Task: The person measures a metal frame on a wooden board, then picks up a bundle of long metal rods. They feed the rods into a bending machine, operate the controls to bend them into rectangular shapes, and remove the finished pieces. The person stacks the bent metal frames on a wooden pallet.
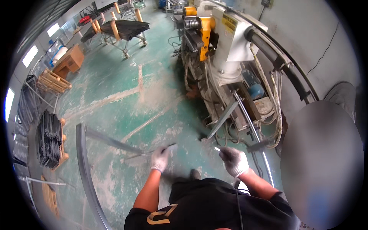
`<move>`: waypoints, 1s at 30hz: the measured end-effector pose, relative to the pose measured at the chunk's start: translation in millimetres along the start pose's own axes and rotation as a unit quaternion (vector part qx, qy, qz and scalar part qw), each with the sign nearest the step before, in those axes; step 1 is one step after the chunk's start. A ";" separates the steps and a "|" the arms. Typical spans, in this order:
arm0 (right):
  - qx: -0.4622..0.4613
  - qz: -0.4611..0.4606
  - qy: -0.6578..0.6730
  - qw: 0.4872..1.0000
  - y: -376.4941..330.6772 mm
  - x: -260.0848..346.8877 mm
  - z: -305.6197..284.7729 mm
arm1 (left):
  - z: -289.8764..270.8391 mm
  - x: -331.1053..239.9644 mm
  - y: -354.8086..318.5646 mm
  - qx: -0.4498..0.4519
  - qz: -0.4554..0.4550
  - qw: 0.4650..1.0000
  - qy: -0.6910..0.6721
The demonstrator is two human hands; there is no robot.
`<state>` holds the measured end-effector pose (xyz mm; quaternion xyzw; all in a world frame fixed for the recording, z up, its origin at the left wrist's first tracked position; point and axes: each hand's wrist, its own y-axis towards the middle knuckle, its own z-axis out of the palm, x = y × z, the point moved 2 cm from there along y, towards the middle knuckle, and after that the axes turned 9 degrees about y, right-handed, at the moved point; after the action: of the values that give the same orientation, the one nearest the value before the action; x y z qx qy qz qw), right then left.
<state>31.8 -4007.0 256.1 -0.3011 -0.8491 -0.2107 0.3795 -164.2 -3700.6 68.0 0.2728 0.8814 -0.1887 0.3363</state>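
The right hand (234, 159) in white knitted glove has its grip closed on a small slim white-tipped piece (217, 149) at ten o'clock, and the left hand (160, 158), whose grip I cannot tell, is near a straight grey bar (112, 142), also at ten o'clock

- Floor (161, 76): green coating, worn to pale patches; extends beneath and ahead of the left hand (159, 158) and right hand (233, 161).
- Wall (306, 30): off-white, ahead and right of the right hand; a thin dark line (326, 50) runs down it.
- Windows (30, 55): glowing white, far left of the left hand.
- Ceiling (46, 17): dark, ribbed, above the windows.
- Desk (73, 57): brown, well ahead and left of the left hand.
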 end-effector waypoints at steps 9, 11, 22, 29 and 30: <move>-0.206 -0.153 -0.123 0.959 271.7 41.6 -53.6 | -4.8 62.4 201.8 0.094 -0.036 0.995 0.018; -0.298 -0.119 -0.098 0.942 320.7 43.2 -81.3 | -10.2 58.9 254.5 0.088 -0.033 0.996 0.004; -0.401 0.160 -0.279 0.858 592.0 7.9 -326.4 | -56.4 52.2 480.9 0.054 -0.084 0.995 -0.025; -0.288 0.291 -0.393 0.823 772.7 -102.4 -412.7 | -53.2 39.6 513.7 0.089 -0.256 0.941 -0.201; -0.274 0.285 -0.392 0.831 793.7 -120.1 -415.9 | -60.4 29.8 516.3 0.076 -0.269 0.943 -0.181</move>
<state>843.5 -3713.7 525.2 -0.6783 -0.7110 -0.1813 -0.0398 101.4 -3256.2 12.7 0.0114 0.8292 -0.3848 0.4053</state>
